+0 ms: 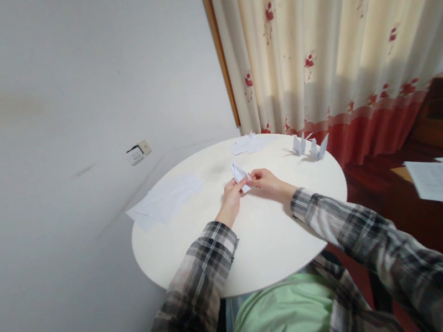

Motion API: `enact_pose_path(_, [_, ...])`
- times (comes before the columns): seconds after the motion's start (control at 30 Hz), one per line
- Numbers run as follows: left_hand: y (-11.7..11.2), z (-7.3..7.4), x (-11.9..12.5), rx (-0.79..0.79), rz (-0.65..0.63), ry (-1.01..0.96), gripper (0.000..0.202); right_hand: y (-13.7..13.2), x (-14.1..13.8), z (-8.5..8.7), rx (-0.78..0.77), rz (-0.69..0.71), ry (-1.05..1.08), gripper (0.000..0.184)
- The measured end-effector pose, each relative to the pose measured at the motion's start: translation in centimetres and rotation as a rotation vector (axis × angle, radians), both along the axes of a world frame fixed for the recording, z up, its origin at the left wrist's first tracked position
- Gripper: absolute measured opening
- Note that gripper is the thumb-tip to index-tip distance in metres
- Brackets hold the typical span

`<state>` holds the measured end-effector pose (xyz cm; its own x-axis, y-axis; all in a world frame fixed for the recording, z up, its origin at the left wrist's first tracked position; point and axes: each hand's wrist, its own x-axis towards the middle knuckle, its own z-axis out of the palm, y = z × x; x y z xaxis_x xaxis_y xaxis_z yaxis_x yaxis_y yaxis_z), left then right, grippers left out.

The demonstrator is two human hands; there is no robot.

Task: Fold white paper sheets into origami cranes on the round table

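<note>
No text, label, brand, number or sign can be read anywhere.

A round white table [268, 248] carries loose paper sheets [166, 200], more paper [251, 142] and two folded cranes [309, 146].

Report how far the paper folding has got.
Done: two folded paper figures stand at the far right of the round table. In hand: the left hand and right hand pinch a part-folded white paper between them. Left: flat sheets lie unfolded at the table's left edge, more paper at the far edge.
</note>
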<state>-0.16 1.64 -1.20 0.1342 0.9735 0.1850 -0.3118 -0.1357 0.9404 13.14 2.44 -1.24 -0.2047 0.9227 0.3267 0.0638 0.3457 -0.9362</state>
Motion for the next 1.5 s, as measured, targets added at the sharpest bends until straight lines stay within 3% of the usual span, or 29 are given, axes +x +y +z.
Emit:
enact_pose_path(0.23, [0.0,0.1,-0.2,-0.043,0.069,-0.089,0.03,0.2,-0.1,-0.3,0.034,-0.089,-0.061,0.015])
enact_pose_path(0.43, [0.0,0.1,-0.3,-0.073,0.099,-0.114,0.027,0.6,0.3,-0.4,0.063,-0.226,-0.025,0.015])
enact_pose_path(0.6, [0.2,-0.2,-0.3,-0.095,0.106,-0.083,0.031,0.8,0.3,-0.4,0.086,-0.201,0.077,0.023])
enact_pose_path(0.83, [-0.1,-0.2,-0.3,-0.101,0.127,-0.055,0.032,0.4,0.3,-0.2,0.141,-0.206,0.038,0.028])
enact_pose_path(1.17, [0.5,-0.2,-0.5,-0.077,0.16,-0.104,0.033,1.0,0.2,-0.3,0.016,-0.178,0.189,0.036])
enact_pose_path(1.5, [0.4,-0.1,-0.5,-0.098,0.198,-0.18,0.027,1.0,0.4,-0.1,0.008,-0.186,0.286,0.034])
